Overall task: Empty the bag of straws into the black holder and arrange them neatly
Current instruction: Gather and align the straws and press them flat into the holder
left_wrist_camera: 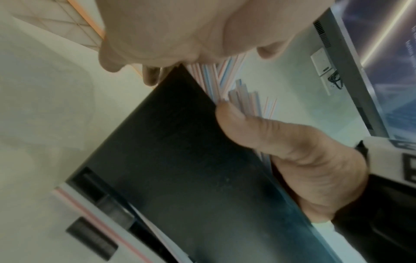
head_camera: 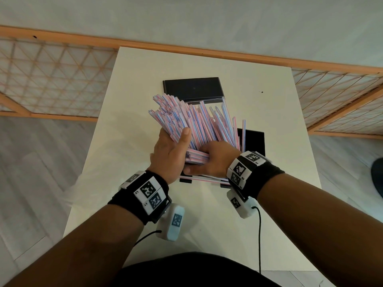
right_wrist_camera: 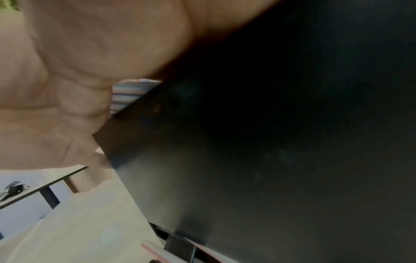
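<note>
A thick bundle of pink-and-blue striped straws (head_camera: 192,123) fans up and away over the black holder (head_camera: 253,141) in the middle of the white table (head_camera: 128,100). My left hand (head_camera: 176,146) grips the bundle from the left, thumb lying up along it. My right hand (head_camera: 213,160) curls round the straws' near ends from the right. The holder's black lid (head_camera: 192,88) stands open behind. A few straws (head_camera: 199,179) lie in the front slot. The left wrist view shows the holder's wall (left_wrist_camera: 180,160) and straws (left_wrist_camera: 216,78). No bag is visible.
The table's edges run close on the left and right, with grey floor beyond. A wooden lattice screen (head_camera: 51,79) stands behind the table. Cables (head_camera: 259,235) trail from the wrist cameras near my body. A monitor (left_wrist_camera: 371,53) shows in the left wrist view.
</note>
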A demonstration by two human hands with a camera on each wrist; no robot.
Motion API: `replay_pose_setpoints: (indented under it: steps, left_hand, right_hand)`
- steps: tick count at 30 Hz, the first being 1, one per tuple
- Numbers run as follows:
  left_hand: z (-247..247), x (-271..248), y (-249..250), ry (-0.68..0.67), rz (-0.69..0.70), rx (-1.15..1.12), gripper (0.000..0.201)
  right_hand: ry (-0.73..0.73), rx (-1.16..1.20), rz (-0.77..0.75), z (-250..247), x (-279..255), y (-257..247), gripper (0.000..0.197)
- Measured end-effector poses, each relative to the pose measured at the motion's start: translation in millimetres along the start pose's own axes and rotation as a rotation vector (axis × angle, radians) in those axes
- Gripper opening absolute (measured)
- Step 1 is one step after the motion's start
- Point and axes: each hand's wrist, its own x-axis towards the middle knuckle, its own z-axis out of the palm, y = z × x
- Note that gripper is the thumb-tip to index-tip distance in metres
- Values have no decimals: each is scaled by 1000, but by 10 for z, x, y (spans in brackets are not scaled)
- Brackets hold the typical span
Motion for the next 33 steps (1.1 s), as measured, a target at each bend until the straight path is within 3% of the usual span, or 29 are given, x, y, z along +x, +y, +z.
replay_pose_setpoints:
  steps: [2,5,7,10,14,18,22,25,29,31,33]
  left_hand:
    - [-18,30,-25,-37,-31,168,122]
    - [-38,30,11,-75,-36,285,125]
    - [-49,39,1,-58,-10,298,117]
    - [-13,27,-84,-75,40,335,99]
    - [9,9,-107,-74,43,286,70]
    - [30,-5,-108,-8,-7,289,62]
    - [56,10,-112,10,-36,290,61]
    - [50,16,-127,4,-33,292,58]
    - [64,22,-130,-7,-37,296,55]
    - [53,20,-119,-19,-38,278,53]
    - [40,7,-123,-30,-31,262,49]
  right_hand:
    - [-4,17,-46,31,3,3,54]
    - [1,55,-54,53,26,7,59]
    - [-16,23,-30,62,48,20,68]
    - [-37,0,-42,112,46,17,55]
    - [-44,-36,-17,156,47,23,57]
    - [95,-91,-73,129,-59,39,47]
    - [12,-130,-82,197,-185,62,51]
    - [154,-120,-146,170,-312,121,52]
    - [30,-199,-145,204,-515,178,71]
    - [96,-128,-147,181,-588,206,62]
    - [274,-52,-66,74,-635,240,49]
